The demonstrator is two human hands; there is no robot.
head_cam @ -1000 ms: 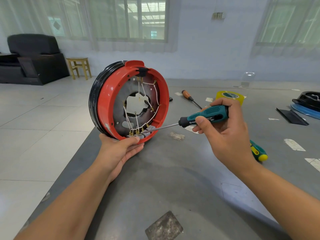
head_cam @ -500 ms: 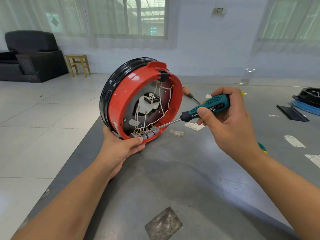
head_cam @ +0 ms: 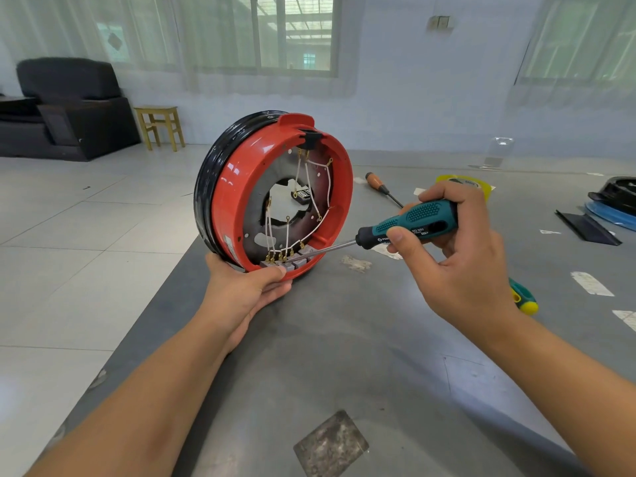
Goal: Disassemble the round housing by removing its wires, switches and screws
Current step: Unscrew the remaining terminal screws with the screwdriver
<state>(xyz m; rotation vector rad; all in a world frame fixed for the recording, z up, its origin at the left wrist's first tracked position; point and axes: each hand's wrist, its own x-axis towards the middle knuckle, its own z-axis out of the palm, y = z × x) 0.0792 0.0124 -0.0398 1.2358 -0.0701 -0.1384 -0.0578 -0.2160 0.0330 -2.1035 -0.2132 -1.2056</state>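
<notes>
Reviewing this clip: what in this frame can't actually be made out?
- Screwdriver tip: head view, hidden among the grey switches inside the round housing; which screw it meets is unclear.
- Left hand fingers: mostly under the housing.
- Second green screwdriver: mostly behind the right hand.
- Yellow tape roll: partly behind that hand.
- Black part: cut by the right edge.

Two bare forearms reach in from the lower edge, one on each side of the dark square patch (head_cam: 331, 442) on the grey table (head_cam: 378, 356); no sleeves, watch, rings or gloves show; the left hand (head_cam: 241, 294) and right hand (head_cam: 461, 270) are bare too; fingernails are short and unpainted.
</notes>
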